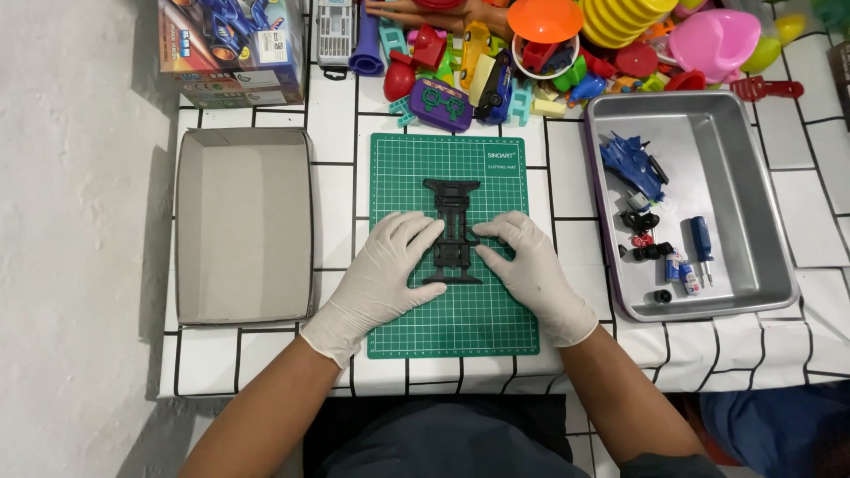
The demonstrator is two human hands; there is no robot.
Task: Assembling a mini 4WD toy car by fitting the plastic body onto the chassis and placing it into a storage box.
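The tiled table [823,221] is viewed from the head camera, straight down and close, from its near edge toward its far edge.

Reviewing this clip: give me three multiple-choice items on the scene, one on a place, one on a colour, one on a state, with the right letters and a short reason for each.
1. Where does the black chassis lie?
A. in the metal tray
B. on the green cutting mat
C. in the cardboard box lid

2. What colour is the toy car body in the metal tray?
A. blue
B. yellow
C. white

3. How is the cardboard box lid?
A. empty
B. full of toys
C. upside down

Key: 1 B, it rests on the green cutting mat between the left hand and the right hand; 2 A, its shell is blue; 3 A, only bare cardboard shows inside.
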